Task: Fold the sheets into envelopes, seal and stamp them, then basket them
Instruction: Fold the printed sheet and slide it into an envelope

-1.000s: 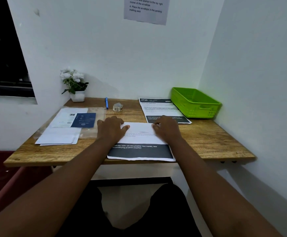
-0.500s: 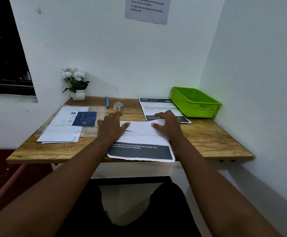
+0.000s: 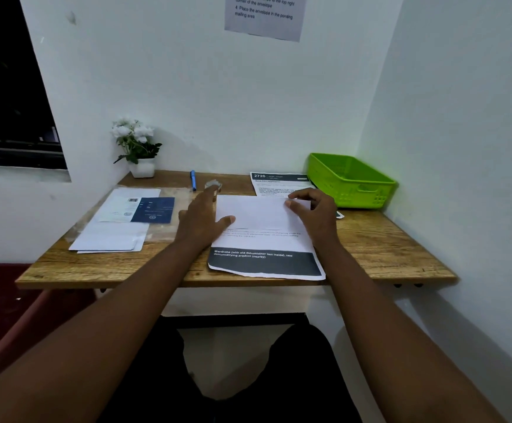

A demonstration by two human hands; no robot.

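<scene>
Pinching folded sheet (image 3: 261, 215) far edge, right hand (image 3: 316, 215); left hand (image 3: 201, 221) flat, pressing; band reads "Wardrobe".

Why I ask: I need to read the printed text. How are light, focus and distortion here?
Head view: dim, even light with soft shadows; no glare on the folded sheet. Its large white caption is legible, the fine print blurred. The wall notice is partly readable. Wide-angle bending curves the walls and the table edge.
</scene>
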